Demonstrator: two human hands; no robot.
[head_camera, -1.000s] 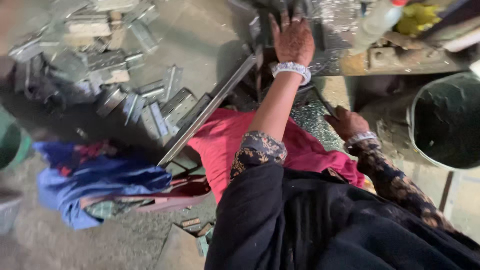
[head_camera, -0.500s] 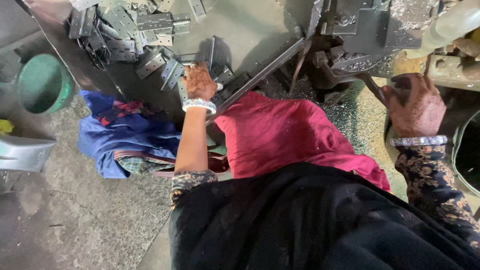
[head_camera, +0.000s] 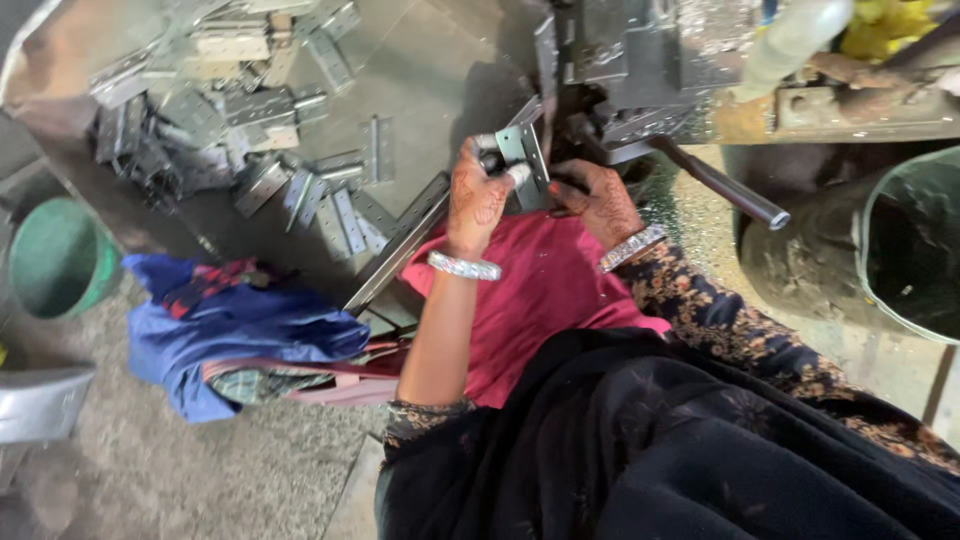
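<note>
**Two hands hold a metal hinge plate at a workshop machine**

At the far left, a green bucket (head_camera: 55, 258) sits on the grey floor. Just right of it lies a bundle of blue cloth (head_camera: 225, 325). Above these, a heap of grey metal hinges (head_camera: 240, 130) is scattered across a sheet-metal tray (head_camera: 420, 70). Near the centre, the left hand (head_camera: 478, 195), wearing a silver bangle, grasps a hinge plate (head_camera: 527, 165) with its fingers curled around the plate's left edge. The plate stands upright against the dark machine (head_camera: 610, 70). The right hand (head_camera: 600, 200) touches the plate's right side; whether it grips is unclear. A red cloth (head_camera: 540, 290) covers the lap below. A steel lever (head_camera: 725, 185) slants rightward. At far right stands a dark metal drum (head_camera: 880, 250).
</note>
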